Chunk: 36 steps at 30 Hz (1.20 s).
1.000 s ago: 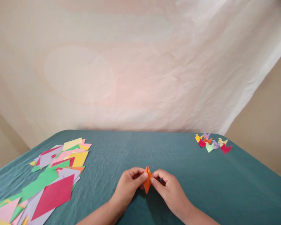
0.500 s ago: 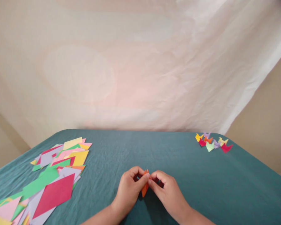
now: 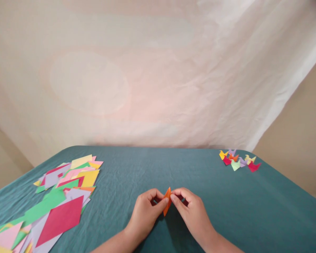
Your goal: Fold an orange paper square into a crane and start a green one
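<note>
A small folded orange paper piece (image 3: 167,202) stands on edge between my two hands, just above the teal tablecloth (image 3: 213,196). My left hand (image 3: 146,212) pinches its left side with thumb and fingertips. My right hand (image 3: 191,212) pinches its right side the same way. Both hands are closed on the paper, and parts of it are hidden behind my fingers.
A loose spread of coloured paper squares (image 3: 55,196) covers the table's left part, with a large red sheet (image 3: 60,219) on top. Several small folded paper figures (image 3: 238,160) sit at the far right corner. A pale cloth backdrop (image 3: 147,77) hangs behind the table.
The orange piece has been turned and tilted between my fingers, dipping low half a second ago and now risen slightly. Both hands stay in place, pinching it.
</note>
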Motion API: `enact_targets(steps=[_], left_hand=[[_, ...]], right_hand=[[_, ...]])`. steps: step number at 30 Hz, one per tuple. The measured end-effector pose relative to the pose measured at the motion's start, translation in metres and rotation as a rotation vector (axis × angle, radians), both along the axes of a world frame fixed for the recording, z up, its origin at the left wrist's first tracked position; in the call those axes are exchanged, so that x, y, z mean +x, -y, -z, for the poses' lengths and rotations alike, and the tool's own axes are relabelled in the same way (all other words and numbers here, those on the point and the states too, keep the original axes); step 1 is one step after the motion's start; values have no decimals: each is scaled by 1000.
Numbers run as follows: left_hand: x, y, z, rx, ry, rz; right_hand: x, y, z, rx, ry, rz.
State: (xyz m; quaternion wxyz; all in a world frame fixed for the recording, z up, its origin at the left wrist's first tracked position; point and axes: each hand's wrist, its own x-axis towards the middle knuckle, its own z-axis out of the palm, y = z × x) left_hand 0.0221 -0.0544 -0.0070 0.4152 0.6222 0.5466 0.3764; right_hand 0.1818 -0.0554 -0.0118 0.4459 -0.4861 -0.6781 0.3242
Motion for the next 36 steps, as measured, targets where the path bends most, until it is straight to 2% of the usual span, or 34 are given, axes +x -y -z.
enact_targets(steps=[6,10,14,17,20,25,31,36], left_hand=[[4,6,-6,151,-157,-25],[5,9,-8,196,-174,-21],[3,6,-5,92,-78,15],[1,1,-1,-67,86,85],[-2,-5,2,-172,236,110],[-5,-7,3,-209,317,138],[-5,-6,0,-206,332,134],[-4,-6,1,-213,313,123]], right_hand=[[-2,4,0,106,64,9],[-4,7,-1,155,107,9],[-3,6,-4,113,68,-37],[-1,3,-6,32,-16,-103],[1,0,-5,-66,-97,-89],[6,-4,0,-202,-167,-75],[6,-4,0,-255,-244,-134],[3,-3,-3,-289,-303,-131]])
